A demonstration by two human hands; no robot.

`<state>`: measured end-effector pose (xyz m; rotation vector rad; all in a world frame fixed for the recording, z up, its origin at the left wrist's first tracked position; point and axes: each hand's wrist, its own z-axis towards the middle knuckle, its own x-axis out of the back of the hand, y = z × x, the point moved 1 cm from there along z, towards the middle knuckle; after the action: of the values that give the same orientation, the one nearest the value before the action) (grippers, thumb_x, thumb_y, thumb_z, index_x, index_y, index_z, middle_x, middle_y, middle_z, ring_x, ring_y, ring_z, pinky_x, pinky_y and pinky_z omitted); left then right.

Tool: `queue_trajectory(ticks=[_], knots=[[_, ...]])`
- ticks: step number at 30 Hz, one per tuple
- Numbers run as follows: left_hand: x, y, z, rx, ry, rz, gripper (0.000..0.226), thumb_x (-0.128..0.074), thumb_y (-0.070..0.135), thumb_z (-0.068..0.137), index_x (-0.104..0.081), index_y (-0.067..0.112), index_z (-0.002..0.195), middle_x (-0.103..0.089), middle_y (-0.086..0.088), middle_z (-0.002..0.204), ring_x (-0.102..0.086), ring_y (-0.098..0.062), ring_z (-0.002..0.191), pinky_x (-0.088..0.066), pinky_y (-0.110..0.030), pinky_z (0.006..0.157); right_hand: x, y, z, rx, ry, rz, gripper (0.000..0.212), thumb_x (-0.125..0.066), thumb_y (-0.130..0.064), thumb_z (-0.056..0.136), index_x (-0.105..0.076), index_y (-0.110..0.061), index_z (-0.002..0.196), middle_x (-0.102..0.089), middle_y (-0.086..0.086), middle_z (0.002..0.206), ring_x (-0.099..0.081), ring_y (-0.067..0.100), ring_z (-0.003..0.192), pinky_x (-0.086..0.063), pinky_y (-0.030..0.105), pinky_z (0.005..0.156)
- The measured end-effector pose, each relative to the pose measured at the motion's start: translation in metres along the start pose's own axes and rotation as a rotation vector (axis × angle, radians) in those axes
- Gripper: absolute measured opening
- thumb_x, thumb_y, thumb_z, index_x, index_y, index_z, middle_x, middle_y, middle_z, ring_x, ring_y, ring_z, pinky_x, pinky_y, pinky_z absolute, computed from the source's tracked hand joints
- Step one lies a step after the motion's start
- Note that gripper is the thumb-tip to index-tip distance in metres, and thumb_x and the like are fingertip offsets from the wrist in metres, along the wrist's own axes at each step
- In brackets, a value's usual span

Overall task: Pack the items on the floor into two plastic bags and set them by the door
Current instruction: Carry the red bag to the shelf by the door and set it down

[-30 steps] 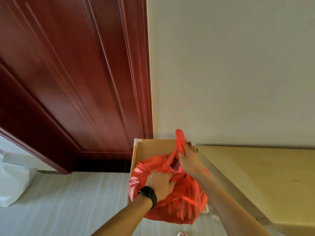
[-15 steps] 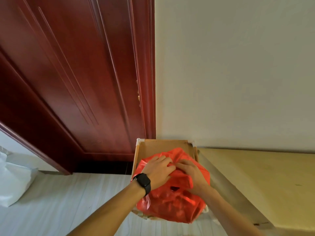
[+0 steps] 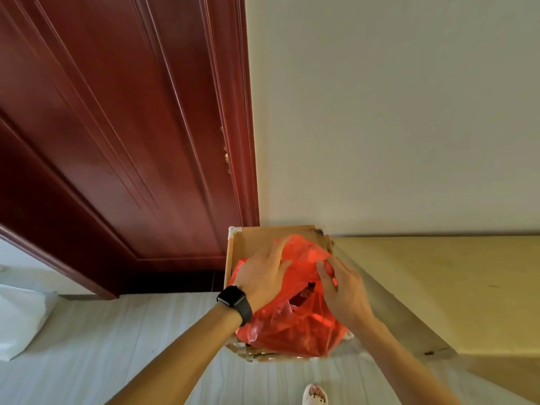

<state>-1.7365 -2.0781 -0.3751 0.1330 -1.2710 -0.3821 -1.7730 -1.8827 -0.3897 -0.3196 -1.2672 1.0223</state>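
Pale floor boards [image 3: 102, 340] met a dark red door [image 3: 117, 127] and a plain wall [image 3: 394, 112]. One red plastic bag [image 3: 292, 325] sat in one cardboard box [image 3: 257, 238] at the foot of the door frame; one white bag [image 3: 20, 320] lay well apart at far left. Both forearms reached forward. The left hand [image 3: 263, 276], one black watch [image 3: 235, 299] on its wrist, and the right hand [image 3: 342, 285] each pinched the bag's gathered top, fingers curled.

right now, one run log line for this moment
left hand: on red plastic bag | right hand: pinching bag top | bag: in cardboard box beside door
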Motion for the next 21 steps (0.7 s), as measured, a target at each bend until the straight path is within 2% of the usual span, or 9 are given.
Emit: queue_trajectory(ticks=[1, 3, 6, 9, 12, 14, 16, 18, 21], knots=[[0.005, -0.006, -0.001, -0.049, -0.037, 0.122, 0.031, -0.048, 0.023, 0.096, -0.057, 0.025, 0.126, -0.063, 0.006, 0.091, -0.058, -0.015, 0.080, -0.051, -0.030, 0.065, 0.000, -0.001, 0.000, 0.022, 0.010, -0.016, 0.031, -0.047, -0.033, 0.103, -0.052, -0.016, 0.077, -0.043, -0.018, 0.069, -0.042, 0.002, 0.063, -0.031, 0.019, 0.062], [0.013, -0.028, -0.011, -0.138, -0.024, 0.329, 0.014, -0.059, 0.018, 0.086, -0.070, 0.022, 0.092, -0.059, 0.007, 0.075, -0.055, -0.016, 0.069, -0.047, -0.029, 0.057, 0.005, 0.008, 0.004, 0.062, 0.043, -0.083, 0.030, -0.046, -0.038, 0.101, -0.054, -0.019, 0.079, -0.044, -0.018, 0.074, -0.042, 0.002, 0.069, -0.033, 0.016, 0.066], [0.009, -0.055, -0.041, -0.084, 0.044, 0.342, 0.022, -0.053, 0.027, 0.092, -0.066, 0.022, 0.075, -0.057, 0.007, 0.070, -0.054, -0.019, 0.064, -0.042, -0.031, 0.053, 0.004, 0.049, 0.012, -0.144, -0.037, -0.223, 0.035, -0.046, -0.041, 0.100, -0.066, -0.014, 0.090, -0.061, 0.000, 0.089, -0.056, 0.024, 0.090, -0.045, 0.036, 0.081], [-0.023, -0.038, -0.087, 0.074, -0.012, 0.296, 0.011, -0.077, 0.022, 0.076, -0.066, 0.023, 0.075, -0.059, 0.006, 0.071, -0.059, -0.020, 0.065, -0.045, -0.030, 0.053, -0.024, 0.072, 0.000, -0.461, -0.084, -0.193, 0.039, -0.049, -0.042, 0.099, -0.071, -0.010, 0.105, -0.055, 0.008, 0.111, -0.054, 0.032, 0.109, -0.044, 0.039, 0.094], [-0.044, -0.029, -0.103, 0.230, -0.089, 0.214, 0.029, -0.089, 0.015, 0.061, -0.067, 0.021, 0.079, -0.062, 0.003, 0.079, -0.061, -0.023, 0.068, -0.049, -0.032, 0.055, -0.046, 0.069, -0.005, -0.518, -0.011, -0.205, 0.033, -0.057, -0.037, 0.095, -0.067, -0.009, 0.111, -0.050, 0.015, 0.117, -0.052, 0.038, 0.111, -0.044, 0.043, 0.095], [-0.040, -0.033, -0.102, 0.173, -0.071, 0.250, 0.034, -0.088, 0.019, 0.062, -0.070, 0.023, 0.091, -0.066, 0.001, 0.097, -0.064, -0.025, 0.078, -0.053, -0.035, 0.062, -0.044, 0.067, -0.004, -0.500, -0.038, -0.244, 0.039, -0.061, -0.039, 0.092, -0.056, -0.020, 0.125, -0.045, 0.015, 0.129, -0.051, 0.039, 0.115, -0.048, 0.048, 0.093], [-0.031, -0.031, -0.097, 0.011, -0.111, 0.317, 0.041, -0.084, 0.028, 0.065, -0.072, 0.026, 0.104, -0.067, 0.002, 0.115, -0.065, -0.025, 0.089, -0.056, -0.038, 0.071, -0.039, 0.069, 0.001, -0.469, -0.124, -0.344, 0.048, -0.056, -0.045, 0.093, -0.046, -0.034, 0.139, -0.039, 0.010, 0.142, -0.046, 0.036, 0.123, -0.045, 0.049, 0.097], [-0.025, -0.024, -0.089, -0.150, -0.208, 0.391, 0.045, -0.077, 0.039, 0.071, -0.071, 0.023, 0.113, -0.066, 0.003, 0.121, -0.064, -0.022, 0.095, -0.055, -0.037, 0.078, -0.036, 0.066, 0.004, -0.382, -0.224, -0.489, 0.047, -0.049, -0.044, 0.096, -0.041, -0.041, 0.143, -0.038, 0.007, 0.147, -0.043, 0.035, 0.127, -0.040, 0.049, 0.101], [-0.018, -0.008, -0.061, -0.253, -0.310, 0.376, 0.039, -0.049, 0.040, 0.080, -0.076, 0.019, 0.098, -0.063, 0.002, 0.125, -0.056, -0.022, 0.104, -0.045, -0.040, 0.085, -0.031, 0.056, 0.011, -0.244, -0.243, -0.530, 0.056, -0.049, -0.026, 0.094, -0.037, -0.039, 0.147, -0.035, 0.005, 0.153, -0.036, 0.034, 0.132, -0.036, 0.052, 0.104]])
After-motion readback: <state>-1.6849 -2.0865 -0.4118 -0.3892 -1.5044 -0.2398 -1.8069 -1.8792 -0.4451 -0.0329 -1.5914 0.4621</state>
